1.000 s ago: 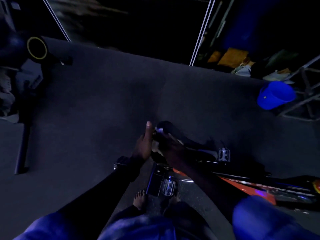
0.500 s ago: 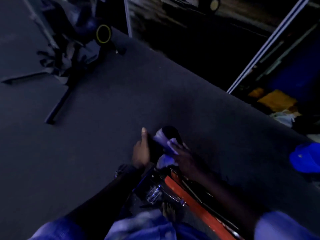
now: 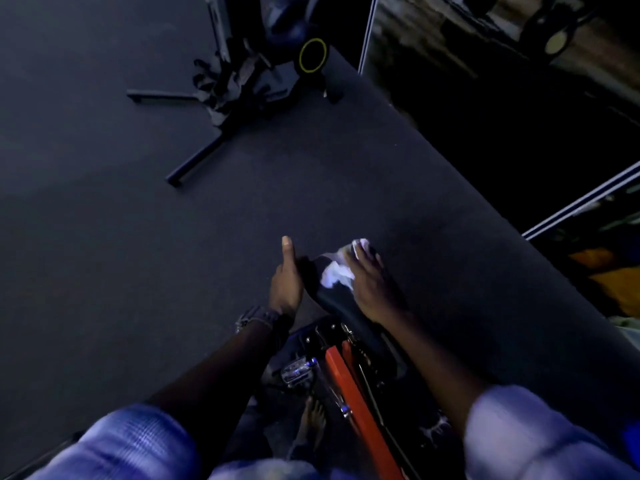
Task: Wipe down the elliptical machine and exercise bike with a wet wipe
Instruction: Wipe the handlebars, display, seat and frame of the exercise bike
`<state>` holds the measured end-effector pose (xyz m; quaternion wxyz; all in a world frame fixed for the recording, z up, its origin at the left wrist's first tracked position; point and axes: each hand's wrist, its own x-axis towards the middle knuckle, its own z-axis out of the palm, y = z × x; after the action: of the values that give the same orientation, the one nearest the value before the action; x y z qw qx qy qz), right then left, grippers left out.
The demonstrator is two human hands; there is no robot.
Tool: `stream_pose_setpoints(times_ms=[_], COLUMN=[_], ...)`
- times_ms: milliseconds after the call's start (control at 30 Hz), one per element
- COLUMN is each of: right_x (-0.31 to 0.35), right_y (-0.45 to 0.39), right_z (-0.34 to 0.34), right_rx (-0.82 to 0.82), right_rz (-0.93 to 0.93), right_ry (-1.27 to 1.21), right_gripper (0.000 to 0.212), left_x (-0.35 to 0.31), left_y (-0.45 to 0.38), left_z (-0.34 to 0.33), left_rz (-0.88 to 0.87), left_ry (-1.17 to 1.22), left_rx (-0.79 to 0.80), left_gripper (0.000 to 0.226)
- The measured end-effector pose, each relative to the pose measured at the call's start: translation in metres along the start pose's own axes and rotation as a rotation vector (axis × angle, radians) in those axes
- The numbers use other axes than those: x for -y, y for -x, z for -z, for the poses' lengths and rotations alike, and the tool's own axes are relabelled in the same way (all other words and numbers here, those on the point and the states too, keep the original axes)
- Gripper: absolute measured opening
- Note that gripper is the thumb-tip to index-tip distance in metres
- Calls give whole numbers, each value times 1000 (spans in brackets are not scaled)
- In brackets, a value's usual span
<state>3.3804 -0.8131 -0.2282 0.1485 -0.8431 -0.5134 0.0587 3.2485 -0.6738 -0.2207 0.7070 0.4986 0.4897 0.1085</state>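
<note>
In dim light, the exercise bike's black saddle point(image 3: 332, 299) sits just below centre, above its orange frame point(image 3: 353, 386) and a pedal point(image 3: 298, 372). My right hand point(image 3: 370, 289) lies flat on the saddle's right side, pressing a crumpled white wet wipe point(image 3: 334, 275) onto it with straight fingers. Against the saddle's left side rests my left hand point(image 3: 285, 282), thumb pointing up, its other fingers hidden behind the saddle. A second black machine with a yellow ring point(image 3: 311, 55) stands at the top, on long floor bars.
Dark grey carpet point(image 3: 138, 254) covers the floor around me. A mirror or glass wall with white frame strips point(image 3: 367, 32) runs along the right. Yellow cloths point(image 3: 613, 275) lie at the far right edge. My bare feet point(image 3: 311, 424) stand beside the bike frame.
The view has swung left, bringing the other machine closer to centre and the blue bucket out of view. My right hand has slid with the wipe toward the saddle's far end.
</note>
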Motion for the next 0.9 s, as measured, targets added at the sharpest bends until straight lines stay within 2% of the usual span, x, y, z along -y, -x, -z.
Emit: stream_pose_setpoints(times_ms=[67, 133, 233, 333, 367, 433, 500, 633, 733, 800, 900], right_x=[27, 34, 0, -18, -11, 16, 39, 13, -14, -4, 25], right_y=[-24, -26, -1, 1, -7, -27, -34, 19, 46, 32, 0], right_z=[-12, -21, -4, 13, 10, -4, -10, -4, 15, 19, 12], right_rx=[29, 56, 151, 170, 122, -31, -120, 16, -3, -64, -139], right_rz=[-8, 119, 323, 240, 198, 153, 178, 387, 468, 347, 136], right_ry=[4, -13, -133, -232, -239, -317, -342, -355, -298, -251, -256], right_gripper=[60, 59, 66, 79, 72, 45, 21, 12, 16, 16, 8], left_x=[0, -5, -6, 8, 9, 6, 0, 1, 11, 9, 4], left_y=[2, 8, 14, 8, 10, 17, 26, 34, 33, 44, 63], left_z=[3, 3, 5, 5, 4, 1, -1, -2, -6, -12, -21], left_rz=[-5, -20, -28, 1, -10, -57, -95, -73, -57, -76, -141], left_ry=[10, 18, 29, 40, 11, -42, -67, -23, 7, -52, -115], left_rx=[24, 14, -8, -53, -44, -20, 7, 50, 16, 17, -4], left_gripper=[109, 106, 109, 120, 117, 108, 107, 111, 118, 114, 90])
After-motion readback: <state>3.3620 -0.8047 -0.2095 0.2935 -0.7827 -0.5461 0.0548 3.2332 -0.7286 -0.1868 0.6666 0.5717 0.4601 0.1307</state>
